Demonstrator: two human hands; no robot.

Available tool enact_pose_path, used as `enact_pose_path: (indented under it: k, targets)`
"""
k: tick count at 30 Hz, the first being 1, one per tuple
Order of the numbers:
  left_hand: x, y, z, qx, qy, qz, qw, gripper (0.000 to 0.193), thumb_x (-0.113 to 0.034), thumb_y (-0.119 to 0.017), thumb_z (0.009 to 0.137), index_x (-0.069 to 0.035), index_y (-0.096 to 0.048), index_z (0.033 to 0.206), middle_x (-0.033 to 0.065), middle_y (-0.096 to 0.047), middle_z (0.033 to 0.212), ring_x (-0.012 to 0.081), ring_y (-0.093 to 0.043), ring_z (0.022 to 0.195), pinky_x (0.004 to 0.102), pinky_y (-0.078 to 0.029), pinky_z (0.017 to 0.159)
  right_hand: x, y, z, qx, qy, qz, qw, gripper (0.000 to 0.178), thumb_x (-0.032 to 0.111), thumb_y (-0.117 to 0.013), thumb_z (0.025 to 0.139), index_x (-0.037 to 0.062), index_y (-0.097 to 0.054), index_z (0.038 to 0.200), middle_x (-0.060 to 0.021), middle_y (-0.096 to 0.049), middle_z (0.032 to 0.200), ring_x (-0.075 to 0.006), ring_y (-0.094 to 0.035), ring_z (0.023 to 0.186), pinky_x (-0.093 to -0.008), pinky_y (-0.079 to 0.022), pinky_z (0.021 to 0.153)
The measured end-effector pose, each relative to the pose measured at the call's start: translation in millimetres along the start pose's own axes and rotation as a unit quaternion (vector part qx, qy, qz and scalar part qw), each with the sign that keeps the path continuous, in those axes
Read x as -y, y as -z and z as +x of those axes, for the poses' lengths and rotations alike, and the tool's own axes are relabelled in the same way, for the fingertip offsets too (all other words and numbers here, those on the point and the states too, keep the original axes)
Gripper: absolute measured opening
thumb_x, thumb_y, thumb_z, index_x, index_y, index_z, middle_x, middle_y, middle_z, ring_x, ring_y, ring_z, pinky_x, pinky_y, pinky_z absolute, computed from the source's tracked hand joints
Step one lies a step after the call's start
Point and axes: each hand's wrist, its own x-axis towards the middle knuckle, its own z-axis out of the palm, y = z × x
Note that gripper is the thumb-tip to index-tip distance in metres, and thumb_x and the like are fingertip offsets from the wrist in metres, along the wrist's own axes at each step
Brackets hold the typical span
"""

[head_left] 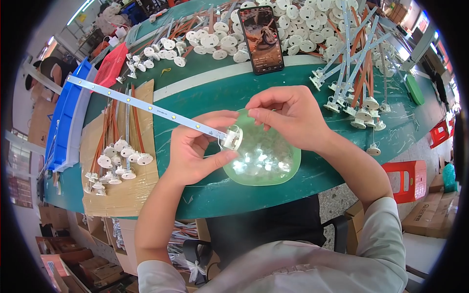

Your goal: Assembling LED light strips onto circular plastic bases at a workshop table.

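My left hand (188, 158) is closed round the white round end piece (234, 138) of an LED light strip (151, 108). The narrow strip, dotted with small yellowish LEDs, slants up and away to the far left. A short white wire loops at the end piece. My right hand (303, 117) is closed in a pinch over the far side of a green tray (266, 182); whatever lies between its fingertips is too small or hidden to name. Shiny small parts (259, 163), too fine to make out singly, lie in the tray.
Several similar strips with white ends (115, 161) lie on cardboard (119, 207) at left; more (359, 110) are piled at right. White round pieces (305, 24) heap at the back, behind a phone (264, 41). Blue (68, 117) and red (111, 66) bins stand at left.
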Motion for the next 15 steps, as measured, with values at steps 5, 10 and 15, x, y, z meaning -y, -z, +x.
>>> enact_pose_path:
  k: [5, 10, 15]
  targets:
    - [-1, -3, 1, 0.029, -0.020, 0.053, 0.998, 0.050, 0.005, -0.081, 0.072, 0.000, -0.065, 0.119, 0.0168, -0.060, 0.130, 0.0190, -0.062, 0.111, 0.0322, -0.051, 0.094, 2, -5, -5, -0.006, 0.071, -0.102, 0.992, 0.010, 0.004, -0.069, 0.089, -0.0037, -0.071, 0.096, -0.0055, -0.071, 0.088, -0.0100, -0.066, 0.077, -0.0243, -0.056, 0.071]
    - [0, -5, 0, 0.024, -0.006, 0.062, 0.998, 0.050, 0.006, -0.080, 0.071, 0.000, -0.065, 0.119, 0.0162, -0.060, 0.129, 0.0190, -0.062, 0.110, 0.0320, -0.051, 0.094, 1, -7, -7, -0.006, 0.109, -0.129, 0.986, 0.010, 0.004, -0.070, 0.087, -0.0027, -0.071, 0.095, -0.0080, -0.072, 0.087, -0.0097, -0.068, 0.079, -0.0249, -0.057, 0.071]
    - [0, -5, 0, 0.011, -0.005, 0.043, 0.999, 0.051, 0.007, -0.080, 0.071, 0.000, -0.066, 0.119, 0.0158, -0.061, 0.128, 0.0194, -0.062, 0.111, 0.0325, -0.051, 0.094, 0, -11, -7, -0.023, 0.100, -0.122, 0.987, 0.010, 0.005, -0.070, 0.086, -0.0020, -0.071, 0.093, -0.0070, -0.072, 0.084, -0.0104, -0.068, 0.075, -0.0247, -0.057, 0.070]
